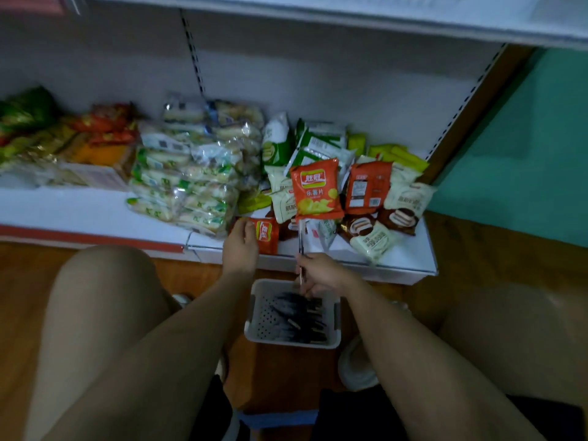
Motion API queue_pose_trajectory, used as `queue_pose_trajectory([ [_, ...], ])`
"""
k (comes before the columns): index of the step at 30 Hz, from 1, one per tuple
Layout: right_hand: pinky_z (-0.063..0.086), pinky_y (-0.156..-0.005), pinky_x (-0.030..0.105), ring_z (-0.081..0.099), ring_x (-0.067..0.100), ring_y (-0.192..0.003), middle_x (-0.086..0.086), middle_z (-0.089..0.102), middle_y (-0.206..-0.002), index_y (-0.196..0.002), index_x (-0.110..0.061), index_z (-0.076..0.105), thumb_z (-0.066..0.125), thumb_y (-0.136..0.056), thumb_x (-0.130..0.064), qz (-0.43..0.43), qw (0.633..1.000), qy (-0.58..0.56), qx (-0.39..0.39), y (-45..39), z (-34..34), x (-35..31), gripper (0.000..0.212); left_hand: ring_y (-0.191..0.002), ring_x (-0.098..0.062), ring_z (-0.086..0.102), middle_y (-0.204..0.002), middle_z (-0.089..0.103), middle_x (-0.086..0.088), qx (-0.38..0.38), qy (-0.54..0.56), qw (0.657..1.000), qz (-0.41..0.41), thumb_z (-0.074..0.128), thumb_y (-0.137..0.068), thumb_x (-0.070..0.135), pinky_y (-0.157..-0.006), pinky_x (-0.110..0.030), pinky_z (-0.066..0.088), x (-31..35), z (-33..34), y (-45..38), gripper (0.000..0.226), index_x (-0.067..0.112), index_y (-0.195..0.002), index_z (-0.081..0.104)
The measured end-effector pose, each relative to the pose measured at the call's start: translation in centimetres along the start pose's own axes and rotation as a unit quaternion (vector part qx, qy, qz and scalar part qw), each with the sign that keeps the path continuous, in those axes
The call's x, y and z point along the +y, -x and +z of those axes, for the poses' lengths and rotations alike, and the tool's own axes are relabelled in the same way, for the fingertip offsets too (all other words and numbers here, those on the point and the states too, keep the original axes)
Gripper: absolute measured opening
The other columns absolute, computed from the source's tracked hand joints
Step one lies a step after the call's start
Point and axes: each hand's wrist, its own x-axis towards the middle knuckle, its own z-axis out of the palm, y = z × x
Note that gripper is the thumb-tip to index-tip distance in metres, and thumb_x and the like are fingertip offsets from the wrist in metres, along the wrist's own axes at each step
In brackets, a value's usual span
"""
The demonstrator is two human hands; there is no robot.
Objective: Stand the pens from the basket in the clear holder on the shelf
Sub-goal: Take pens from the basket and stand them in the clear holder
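Note:
A white perforated basket point(254, 323) stands on the floor between my knees, with several dark pens point(302, 316) lying in it. My right hand point(321, 273) hovers over the basket's far rim and grips one dark pen point(300, 240) upright, its top reaching the shelf edge. My left hand point(240, 246) is at the shelf's front edge with curled fingers against a small orange packet point(266, 235); whether it grips the packet is unclear. I cannot clearly make out the clear holder among the packets behind the pen.
The low white shelf point(413, 262) carries snack packets: an orange chip bag point(315, 189), brown and cream cake packets point(372, 237) and a stack of clear-wrapped packs point(191, 173). Another shelf board point(350, 17) hangs overhead. The floor is wood, with a green wall to the right.

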Motion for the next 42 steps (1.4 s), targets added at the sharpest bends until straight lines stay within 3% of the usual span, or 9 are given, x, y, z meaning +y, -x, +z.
queue_pose_trajectory([
  [5,0.048,-0.051,0.026,0.057,0.019,-0.054,0.011,0.067,-0.081,-0.098,-0.005,0.06,0.037,-0.106,-0.028,-0.146,0.984,0.082,0.066,2.8,-0.9,-5.1,0.033,-0.101,-0.02,0.059,-0.111,0.063,-0.001,-0.012,0.036,0.997,0.064,0.034,-0.101,0.046,-0.087,-0.037,0.049,5.6,-1.9,-1.2,0.039,0.02,-0.12,0.056],
  [9,0.045,-0.042,0.024,0.054,0.015,-0.042,0.008,0.067,-0.076,-0.106,-0.009,0.05,0.042,-0.104,-0.017,-0.251,0.958,0.079,0.109,5.4,-1.9,-10.3,0.011,-0.095,-0.013,0.057,-0.104,0.062,0.004,-0.012,0.05,0.987,0.155,0.036,-0.102,0.042,-0.074,-0.024,0.042,11.9,-3.5,-2.0,0.036,0.019,-0.12,0.058],
  [16,0.044,-0.041,0.019,0.058,0.017,-0.045,0.015,0.064,-0.081,-0.12,-0.011,0.048,0.03,-0.106,-0.028,-0.363,0.913,0.053,0.18,11.8,-4.0,-20.2,0.028,-0.086,-0.014,0.062,-0.094,0.067,0.002,0.073,0.037,0.945,0.318,0.04,-0.1,0.041,-0.075,-0.035,0.05,22.5,-7.3,-3.5,0.032,0.022,-0.106,0.065],
  [20,0.05,-0.046,0.029,0.058,0.023,-0.047,0.011,0.068,-0.075,-0.115,-0.016,0.045,0.034,-0.106,-0.03,-0.434,0.877,0.029,0.204,15.3,-5.5,-25.0,0.02,-0.081,-0.015,0.061,-0.085,0.065,0.001,0.114,0.029,0.916,0.383,0.042,-0.1,0.037,-0.07,-0.034,0.048,27.7,-9.6,-5.0,0.026,0.022,-0.098,0.063],
  [25,0.055,-0.057,0.04,0.055,0.025,-0.056,0.01,0.067,-0.09,-0.1,-0.01,0.046,0.046,-0.103,-0.022,-0.487,0.831,0.06,0.263,17.6,-8.0,-29.4,0.012,-0.079,-0.001,0.053,-0.095,0.06,0.007,0.122,0.034,0.928,0.349,0.047,-0.096,0.045,-0.07,-0.028,0.04,31.2,-11.2,-8.7,0.028,0.024,-0.111,0.058],
  [31,0.048,-0.045,0.027,0.053,0.02,-0.051,0.017,0.065,-0.091,-0.107,-0.015,0.04,0.042,-0.104,-0.021,-0.496,0.809,0.077,0.305,17.1,-11.2,-33.5,0.007,-0.119,-0.021,0.046,-0.135,0.041,-0.004,0.091,0.016,0.953,0.29,0.06,-0.089,0.052,-0.102,-0.041,0.042,31.9,-10.3,-13.2,0.061,0.021,-0.138,0.04],
  [34,0.055,-0.051,0.035,0.054,0.021,-0.051,0.018,0.064,-0.092,-0.116,-0.016,0.039,0.033,-0.106,-0.028,-0.489,0.814,0.058,0.308,16.6,-12.1,-35.7,0.017,-0.131,-0.026,0.039,-0.148,0.029,-0.006,0.054,0.011,0.959,0.279,0.066,-0.083,0.054,-0.109,-0.046,0.036,32.7,-9.9,-14.7,0.08,0.02,-0.146,0.029],
  [39,0.051,-0.049,0.027,0.052,0.02,-0.06,0.015,0.06,-0.096,-0.104,-0.009,0.048,0.036,-0.105,-0.022,-0.518,0.774,0.074,0.357,15.1,-13.2,-38.9,0.017,-0.136,-0.027,0.036,-0.153,0.031,-0.006,0.0,0.024,0.964,0.266,0.079,-0.071,0.047,-0.11,-0.044,0.035,33.1,-9.4,-16.3,0.1,0.024,-0.15,0.023],
  [42,0.051,-0.057,0.035,0.053,0.02,-0.063,0.013,0.063,-0.092,-0.102,-0.009,0.051,0.04,-0.104,-0.019,-0.525,0.759,0.07,0.378,14.6,-13.4,-40.2,0.015,-0.134,-0.026,0.039,-0.151,0.036,-0.006,0.015,-0.012,0.961,0.275,0.083,-0.07,0.037,-0.107,-0.039,0.035,32.9,-9.2,-16.6,0.099,0.021,-0.15,0.026],
])
